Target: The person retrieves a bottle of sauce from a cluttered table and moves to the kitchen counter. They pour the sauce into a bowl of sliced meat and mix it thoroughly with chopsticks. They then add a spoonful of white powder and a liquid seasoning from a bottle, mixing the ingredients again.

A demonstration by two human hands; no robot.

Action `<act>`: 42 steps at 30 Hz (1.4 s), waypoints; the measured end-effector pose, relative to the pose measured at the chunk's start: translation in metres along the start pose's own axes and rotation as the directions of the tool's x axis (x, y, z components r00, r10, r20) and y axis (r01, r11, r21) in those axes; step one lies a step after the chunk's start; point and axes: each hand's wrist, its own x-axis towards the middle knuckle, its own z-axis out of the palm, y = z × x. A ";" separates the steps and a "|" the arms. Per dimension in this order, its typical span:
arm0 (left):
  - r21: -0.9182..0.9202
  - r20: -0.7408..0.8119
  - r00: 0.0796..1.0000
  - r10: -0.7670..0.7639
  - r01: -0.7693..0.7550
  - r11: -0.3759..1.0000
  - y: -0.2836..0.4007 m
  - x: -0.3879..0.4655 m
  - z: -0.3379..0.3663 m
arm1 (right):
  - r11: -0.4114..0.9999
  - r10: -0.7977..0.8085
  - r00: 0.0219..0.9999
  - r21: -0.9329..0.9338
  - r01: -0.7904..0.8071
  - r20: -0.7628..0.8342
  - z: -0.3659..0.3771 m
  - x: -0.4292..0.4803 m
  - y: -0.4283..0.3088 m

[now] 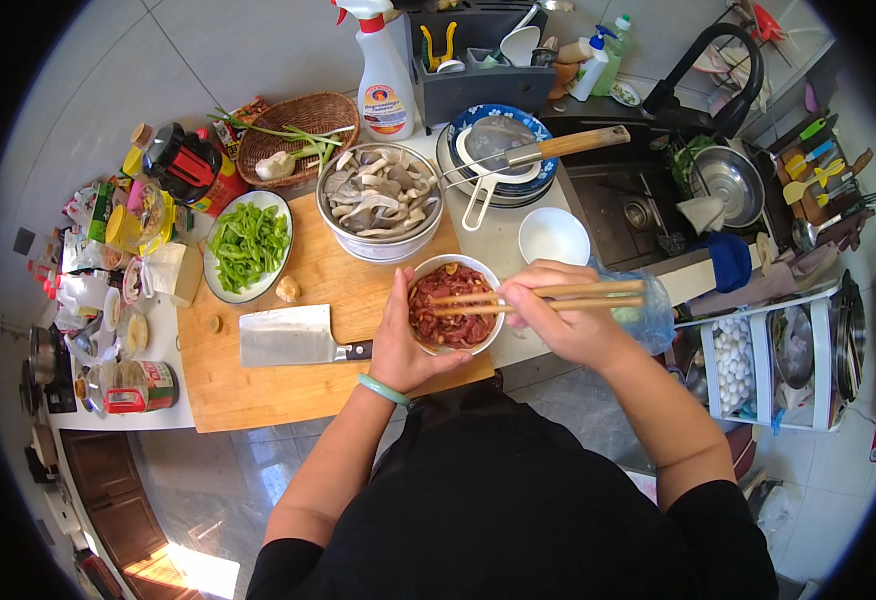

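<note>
My left hand cups the left and near side of a white bowl of sliced raw meat, its thumb along the near rim. In my right hand is a pair of wooden chopsticks, their tips in the meat. The bowl stands at the right part of a wooden cutting board. Left of it a cleaver lies flat, its handle end beside my left hand. Behind the bowl is a metal bowl of torn mushrooms. A plate of sliced green peppers and a piece of ginger are at the left.
An empty-looking white bowl and stacked plates with a wood-handled strainer stand behind my right hand. A blue plastic bag lies beside my right wrist. The sink is to the right. Jars line the left; a wicker basket is behind.
</note>
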 end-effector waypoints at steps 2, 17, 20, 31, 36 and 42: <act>-0.002 -0.002 1.000 0.016 -0.016 1.000 -0.001 0.002 0.002 | 0.999 -0.051 0.999 -0.001 0.051 -0.009 0.022 0.002 0.021; -0.050 0.035 0.998 -0.043 0.045 0.998 -0.004 0.001 0.002 | 0.984 -0.121 0.975 -0.154 0.093 -0.186 0.040 -0.028 0.039; -0.045 -0.020 1.000 -0.003 0.002 0.999 -0.010 -0.002 0.005 | 0.963 -0.185 0.964 -0.232 0.139 -0.192 0.039 -0.022 0.031; -0.101 -0.008 1.000 0.020 -0.021 0.995 -0.012 0.000 0.009 | 0.864 0.464 0.880 0.269 -0.425 -0.103 0.020 -0.038 0.065; -0.036 -0.023 0.999 0.035 -0.036 0.999 -0.013 -0.003 0.006 | 0.784 0.350 0.934 -0.569 -0.248 0.074 -0.064 -0.082 0.068; -0.073 -0.016 1.000 0.014 -0.016 0.997 -0.012 -0.002 0.008 | 0.483 0.231 0.972 -0.872 -0.083 0.035 -0.130 -0.108 0.108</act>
